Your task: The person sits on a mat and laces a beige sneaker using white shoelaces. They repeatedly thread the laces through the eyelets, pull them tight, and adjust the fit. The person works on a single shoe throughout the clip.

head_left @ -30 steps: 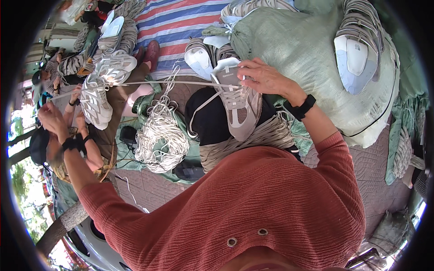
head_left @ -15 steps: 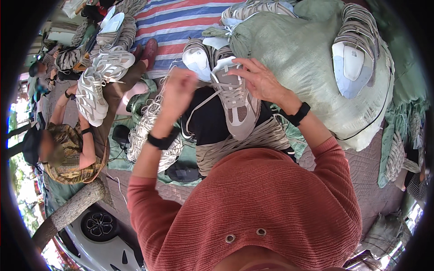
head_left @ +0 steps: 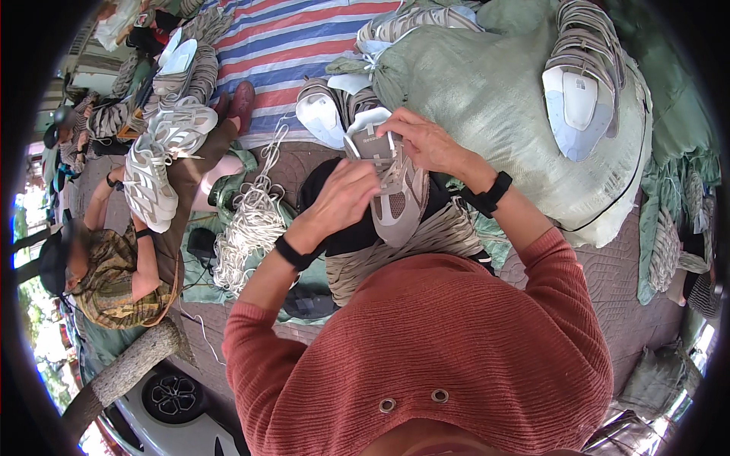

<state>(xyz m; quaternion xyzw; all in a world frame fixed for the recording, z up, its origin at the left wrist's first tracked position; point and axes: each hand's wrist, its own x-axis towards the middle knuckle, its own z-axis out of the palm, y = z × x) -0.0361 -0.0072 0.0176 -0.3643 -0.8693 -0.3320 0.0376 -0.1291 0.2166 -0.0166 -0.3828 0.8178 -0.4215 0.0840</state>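
A grey-beige sneaker upper (head_left: 400,216) with a mesh toe lies across my lap, its toe pointing toward me and its pale collar away. My right hand (head_left: 430,144) pinches the collar edge on its right side, thumb and fingertips together. On the other side, my left hand (head_left: 346,194) is closed, with bent fingers against the lacing; what they hold is hidden. Loose shoelace strands show between the hands. Beyond the collar sits another upper with a white-blue insole piece (head_left: 319,119).
Left of my knees lies a heap of white laces (head_left: 251,235). A big pale-green sack (head_left: 479,83) stands at the right, bearing stacked uppers (head_left: 582,106). A striped sheet (head_left: 289,45) spreads ahead. On the left, a person in a patterned top (head_left: 118,281) handles pale sneakers (head_left: 152,178).
My left hand has come down and right, from beside the upper onto its lacing, and the lace hanging at its left no longer shows. My right hand stays at the collar.
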